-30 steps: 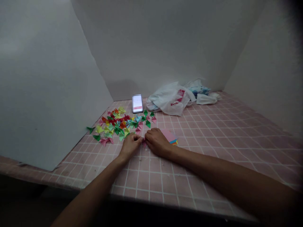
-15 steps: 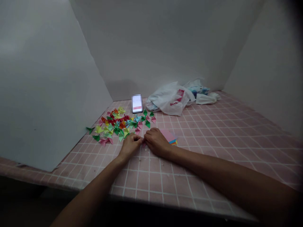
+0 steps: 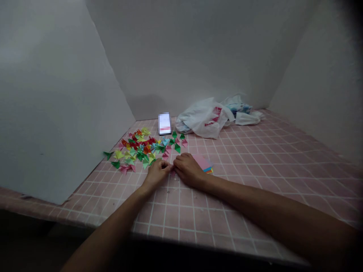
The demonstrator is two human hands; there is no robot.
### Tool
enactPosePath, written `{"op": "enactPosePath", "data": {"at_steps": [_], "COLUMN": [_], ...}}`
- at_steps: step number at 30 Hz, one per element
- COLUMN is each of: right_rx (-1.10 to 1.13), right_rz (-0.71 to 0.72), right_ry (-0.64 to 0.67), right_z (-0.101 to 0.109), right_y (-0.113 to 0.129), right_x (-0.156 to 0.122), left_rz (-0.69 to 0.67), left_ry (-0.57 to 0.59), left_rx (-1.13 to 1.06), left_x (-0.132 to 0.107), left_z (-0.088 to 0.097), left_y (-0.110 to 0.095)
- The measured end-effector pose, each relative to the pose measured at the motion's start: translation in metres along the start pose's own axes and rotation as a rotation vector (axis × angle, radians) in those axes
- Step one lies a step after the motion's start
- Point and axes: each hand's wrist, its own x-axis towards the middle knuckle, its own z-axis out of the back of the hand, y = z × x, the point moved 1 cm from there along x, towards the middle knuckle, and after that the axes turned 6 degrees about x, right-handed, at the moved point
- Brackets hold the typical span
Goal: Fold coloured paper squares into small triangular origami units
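The left hand's point(image 3: 157, 172) grip is closed at thumb and forefinger, apparently on a small pink paper piece point(image 3: 172, 173) low over the counter point(image 3: 241, 162), between both hands. The right hand point(image 3: 187, 168) curls against it, its fingertips hidden, so its hold cannot be told. Working paper this small calls for light, steady fingertip pressure, edges aligned before creasing.

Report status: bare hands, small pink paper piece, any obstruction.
Left hand pinching small pink paper piece, mostly hidden. Right hand curled close to it, grip unclear. Multicoloured folded-paper shapes crowd beyond left hand; flat multicoloured paper stack beside right.
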Motion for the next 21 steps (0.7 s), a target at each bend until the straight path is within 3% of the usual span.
{"op": "enactPosePath", "data": {"at_steps": [21], "right_rx": [0.013], "right_rz": [-0.003], "right_ry": [-0.009], "right_z": [-0.0010], "right_y": [-0.0015], "right_x": [0.0001], "left_rz": [-0.005], "left_ry": [0.026], "left_rx": [-0.029], "left_x": [0.0000], "left_z": [-0.0012], "left_y": [0.0038]}}
